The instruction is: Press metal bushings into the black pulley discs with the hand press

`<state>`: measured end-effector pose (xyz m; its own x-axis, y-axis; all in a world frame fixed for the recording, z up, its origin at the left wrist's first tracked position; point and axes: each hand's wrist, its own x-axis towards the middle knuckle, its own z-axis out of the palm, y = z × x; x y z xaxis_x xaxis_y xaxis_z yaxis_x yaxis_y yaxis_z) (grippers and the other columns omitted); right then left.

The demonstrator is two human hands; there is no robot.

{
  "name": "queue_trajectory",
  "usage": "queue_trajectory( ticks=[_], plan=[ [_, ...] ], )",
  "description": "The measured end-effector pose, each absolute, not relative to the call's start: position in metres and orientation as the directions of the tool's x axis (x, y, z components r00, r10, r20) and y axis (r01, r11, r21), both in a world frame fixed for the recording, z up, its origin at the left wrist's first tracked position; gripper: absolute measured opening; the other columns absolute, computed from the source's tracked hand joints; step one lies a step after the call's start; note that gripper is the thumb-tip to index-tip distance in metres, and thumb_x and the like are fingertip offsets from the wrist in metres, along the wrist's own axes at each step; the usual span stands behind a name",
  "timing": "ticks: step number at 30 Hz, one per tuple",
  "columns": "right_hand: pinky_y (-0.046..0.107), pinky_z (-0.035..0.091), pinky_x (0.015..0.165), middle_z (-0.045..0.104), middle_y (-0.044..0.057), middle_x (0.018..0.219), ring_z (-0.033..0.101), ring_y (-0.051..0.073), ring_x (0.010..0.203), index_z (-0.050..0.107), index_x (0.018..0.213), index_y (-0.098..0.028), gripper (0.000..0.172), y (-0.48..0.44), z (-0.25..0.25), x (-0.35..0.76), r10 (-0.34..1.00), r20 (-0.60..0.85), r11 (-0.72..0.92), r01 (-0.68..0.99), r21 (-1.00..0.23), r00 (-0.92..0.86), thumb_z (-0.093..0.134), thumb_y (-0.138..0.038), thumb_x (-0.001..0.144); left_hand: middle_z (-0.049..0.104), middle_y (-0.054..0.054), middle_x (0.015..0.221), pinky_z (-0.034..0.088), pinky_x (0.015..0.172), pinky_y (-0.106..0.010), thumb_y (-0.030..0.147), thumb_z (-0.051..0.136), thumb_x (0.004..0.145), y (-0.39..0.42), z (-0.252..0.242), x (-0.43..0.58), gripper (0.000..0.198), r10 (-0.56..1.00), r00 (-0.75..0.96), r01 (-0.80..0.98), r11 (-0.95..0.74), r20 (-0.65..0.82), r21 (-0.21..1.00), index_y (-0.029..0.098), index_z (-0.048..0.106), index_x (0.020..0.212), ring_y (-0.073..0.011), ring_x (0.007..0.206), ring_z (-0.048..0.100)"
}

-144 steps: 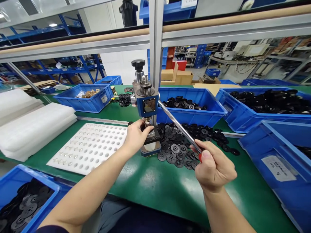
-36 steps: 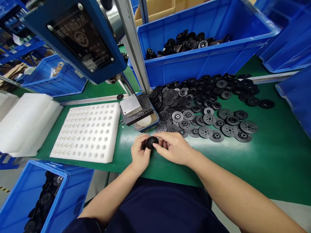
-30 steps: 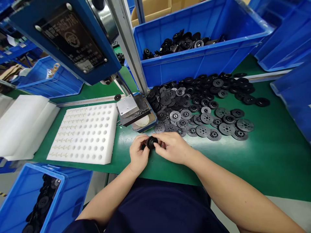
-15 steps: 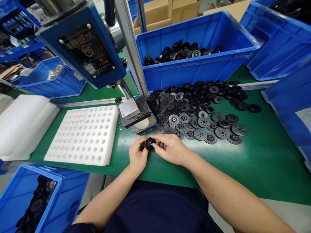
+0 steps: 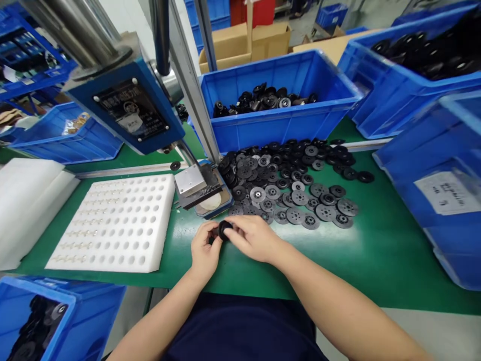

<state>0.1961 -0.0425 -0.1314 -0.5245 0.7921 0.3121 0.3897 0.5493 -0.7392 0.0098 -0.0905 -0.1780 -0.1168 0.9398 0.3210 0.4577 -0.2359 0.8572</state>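
Note:
Between my two hands is a round black plastic wheel point(image 5: 224, 229), held just above the green table in front of the press. My left hand point(image 5: 206, 246) grips its left side with fingers and thumb. My right hand point(image 5: 252, 237) is closed on the right side, its thumb lying against the wheel's face. Part of the wheel is hidden by the fingers. Close beyond my hands stands the blue hand press point(image 5: 130, 108), with a metal block point(image 5: 190, 180) over its base. A heap of black discs point(image 5: 296, 200) lies to the right of the press.
On the left lies a white foam tray point(image 5: 112, 225) with rows of holes, several filled with small clear pieces. White foam slabs point(image 5: 30, 200) are stacked beside it. A blue bin point(image 5: 278, 125) of black parts stands behind the discs, and more blue bins point(image 5: 443, 210) line the right.
The camera view has shifted, so the bench appears lower and further left. Both hands still hold the black wheel, and my right thumb now lies further across its face.

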Motion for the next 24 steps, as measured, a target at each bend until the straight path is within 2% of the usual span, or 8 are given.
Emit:
queue_trajectory(
  ticks=[4,8,10,13,16,18,20,24],
  plan=[
    [0.023,0.047,0.062,0.072,0.004,0.088,0.067,0.016,0.074,0.064,0.109,-0.020,0.039,-0.042,-0.121,0.196,0.797,0.221,0.532,0.481,-0.696,-0.562,0.073,-0.045,0.081,0.069,-0.007,0.094,0.054,0.069,-0.032,0.029,0.065,0.084,-0.089,-0.177,0.013,0.017,0.946,-0.076,0.469,-0.245,0.315,0.848,0.021,0.066,0.099,-0.0198,0.081,0.065],
    [0.023,0.043,0.053,0.068,0.000,0.069,0.061,0.014,0.056,0.068,0.094,-0.020,0.025,-0.034,-0.102,0.210,0.829,0.253,0.522,0.529,-0.669,-0.498,0.074,-0.035,0.075,0.069,-0.002,0.077,0.052,0.059,-0.030,0.031,0.068,0.081,-0.087,-0.171,0.024,0.021,0.948,-0.099,0.495,-0.216,0.301,0.842,0.021,0.066,0.099,-0.0170,0.063,0.061],
    [0.023,0.041,0.046,0.062,-0.002,0.057,0.054,0.012,0.047,0.069,0.089,-0.020,0.022,-0.020,-0.090,0.223,0.878,0.329,0.471,0.501,-0.726,-0.348,0.071,-0.039,0.078,0.069,-0.001,0.073,0.052,0.058,-0.029,0.033,0.066,0.082,-0.086,-0.169,0.029,0.017,0.951,-0.084,0.486,-0.222,0.297,0.846,0.021,0.066,0.095,-0.0168,0.059,0.061],
    [0.024,0.042,0.042,0.060,-0.002,0.055,0.053,0.013,0.045,0.070,0.100,-0.018,0.039,0.016,-0.066,0.241,0.923,0.385,0.364,0.362,-0.858,-0.014,0.063,-0.053,0.083,0.069,-0.002,0.069,0.052,0.060,-0.029,0.033,0.058,0.087,-0.084,-0.167,0.031,0.015,0.955,-0.006,0.491,-0.255,0.296,0.833,0.021,0.065,0.080,-0.0176,0.060,0.063],
    [0.029,0.056,0.057,0.073,0.007,0.089,0.068,0.017,0.069,0.058,0.129,-0.017,0.065,0.053,-0.039,0.251,0.916,0.386,0.372,0.130,-0.919,0.106,0.062,-0.062,0.081,0.067,-0.002,0.065,0.049,0.060,-0.029,0.033,0.054,0.089,-0.083,-0.167,0.029,0.023,0.958,0.032,0.513,-0.261,0.285,0.818,0.021,0.063,0.072,-0.0179,0.059,0.062],
    [0.034,0.061,0.072,0.070,0.012,0.115,0.071,0.019,0.088,0.051,0.138,-0.020,0.073,0.066,-0.027,0.252,0.910,0.402,0.398,0.058,-0.915,0.097,0.063,-0.063,0.081,0.066,-0.002,0.064,0.047,0.059,-0.029,0.036,0.052,0.090,-0.084,-0.166,0.028,0.026,0.959,0.022,0.515,-0.255,0.284,0.819,0.021,0.061,0.071,-0.0180,0.059,0.061],
    [0.039,0.060,0.082,0.067,0.013,0.123,0.070,0.021,0.097,0.052,0.137,-0.021,0.068,0.064,-0.026,0.249,0.896,0.437,0.427,0.118,-0.896,0.076,0.062,-0.061,0.083,0.064,-0.002,0.062,0.046,0.058,-0.029,0.039,0.050,0.091,-0.085,-0.161,0.028,0.030,0.957,0.008,0.502,-0.256,0.291,0.826,0.021,0.059,0.069,-0.0178,0.058,0.060],
    [0.049,0.057,0.089,0.070,0.016,0.113,0.066,0.029,0.106,0.066,0.119,-0.020,0.052,0.031,-0.063,0.237,0.868,0.488,0.473,0.446,-0.760,-0.088,0.058,-0.060,0.086,0.060,-0.002,0.057,0.046,0.057,-0.030,0.043,0.053,0.090,-0.090,-0.142,0.029,0.036,0.951,-0.004,0.448,-0.276,0.311,0.850,0.022,0.054,0.061,-0.0179,0.056,0.057]
  ],
)
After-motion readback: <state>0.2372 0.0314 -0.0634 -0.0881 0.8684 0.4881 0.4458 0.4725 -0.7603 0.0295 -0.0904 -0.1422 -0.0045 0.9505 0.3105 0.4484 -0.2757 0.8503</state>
